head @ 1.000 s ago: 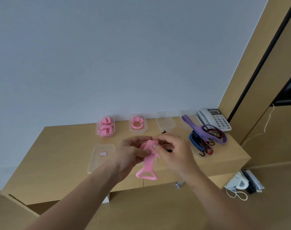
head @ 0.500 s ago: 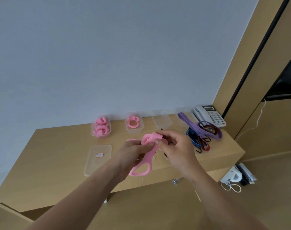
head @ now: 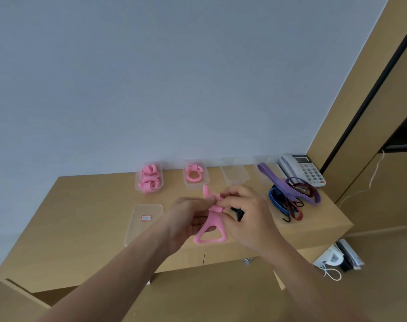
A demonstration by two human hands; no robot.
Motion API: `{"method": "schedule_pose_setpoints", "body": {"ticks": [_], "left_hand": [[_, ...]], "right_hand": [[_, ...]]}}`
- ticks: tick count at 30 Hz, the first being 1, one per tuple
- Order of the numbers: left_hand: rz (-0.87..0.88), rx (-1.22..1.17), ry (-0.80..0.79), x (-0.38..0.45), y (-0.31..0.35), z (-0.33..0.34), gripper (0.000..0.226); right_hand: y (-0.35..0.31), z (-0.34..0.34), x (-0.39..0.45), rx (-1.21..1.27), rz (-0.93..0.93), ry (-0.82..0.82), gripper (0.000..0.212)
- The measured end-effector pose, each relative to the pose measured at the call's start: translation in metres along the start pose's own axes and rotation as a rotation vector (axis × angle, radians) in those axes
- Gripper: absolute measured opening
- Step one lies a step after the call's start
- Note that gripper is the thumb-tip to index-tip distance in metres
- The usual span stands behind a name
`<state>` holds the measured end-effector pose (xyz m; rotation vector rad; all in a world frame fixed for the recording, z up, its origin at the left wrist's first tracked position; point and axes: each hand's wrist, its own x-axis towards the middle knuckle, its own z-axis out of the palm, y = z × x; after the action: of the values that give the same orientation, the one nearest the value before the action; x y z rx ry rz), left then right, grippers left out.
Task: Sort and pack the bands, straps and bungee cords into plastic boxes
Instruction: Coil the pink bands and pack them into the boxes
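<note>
1. Two bare forearms reach in from the bottom edge and meet above the front of the wooden cabinet top (head: pixel 86 212); both hands work on one pink strap (head: pixel 212 225) held in the air, clear of the surface.
2. The left hand (head: pixel 188 219) pinches the strap near its upper part, fingers curled around it; the right hand (head: pixel 246 213) is clenched on the same strap from the other side, fingertips pressed to a folded or rolled section near the top.
3. The strap's lower end hangs free below the hands as a triangular loop; a short pink tip sticks up above the fingers.
4. A small black object (head: pixel 238 211) shows behind the right hand; what it is cannot be told.
5. On the cabinet top to the left lies a flat clear lid (head: pixel 137 228) with a small red-bordered label.
6. To the right lies a tangle of bands and cords: a blue band (head: pixel 274 199), a red cord (head: pixel 296 211) with dark hooks, and a long purple strap (head: pixel 281 182) draped across them.
7. Along the back edge, near the wall, stands a row of clear plastic boxes: the left box (head: pixel 137 182) holds several rolled pink straps; the next box (head: pixel 206 176) holds one coiled pink strap; the third box (head: pixel 235 174) looks empty; a fourth, under the purple strap's far end, is hard to make out.
8. A white desk telephone (head: pixel 302 168) sits in the far right corner.
</note>
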<state>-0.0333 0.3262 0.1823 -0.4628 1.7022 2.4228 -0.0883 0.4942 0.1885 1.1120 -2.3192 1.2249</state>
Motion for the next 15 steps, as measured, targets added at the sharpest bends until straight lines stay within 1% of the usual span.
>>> {"method": "schedule_pose_setpoints", "body": {"ticks": [3,5,7,8,10,13,15], "left_hand": [[0.031,0.041,-0.026,0.001,-0.002,-0.005,0.038],[0.052,0.058,-0.036,0.004,-0.002,-0.008,0.032],[0.088,0.077,-0.027,0.006,-0.001,-0.01,0.02],[0.109,0.09,-0.021,0.007,-0.001,-0.01,0.017],[0.152,0.117,-0.015,0.007,0.001,-0.01,0.02],[0.194,0.119,-0.051,0.006,0.005,-0.01,0.029],[0.195,0.101,-0.06,0.005,0.007,-0.009,0.032]], "right_hand": [[-0.001,0.002,-0.001,-0.017,0.009,-0.057,0.016],[0.001,0.002,0.001,0.038,0.08,-0.051,0.018],[0.003,0.001,0.004,0.125,0.166,-0.01,0.027],[0.004,0.0,0.007,0.179,0.231,-0.004,0.034],[0.006,-0.001,0.011,0.266,0.388,-0.057,0.039],[0.01,-0.001,0.015,0.441,0.551,-0.164,0.027],[0.008,0.0,0.015,0.5,0.57,-0.171,0.02]]}}
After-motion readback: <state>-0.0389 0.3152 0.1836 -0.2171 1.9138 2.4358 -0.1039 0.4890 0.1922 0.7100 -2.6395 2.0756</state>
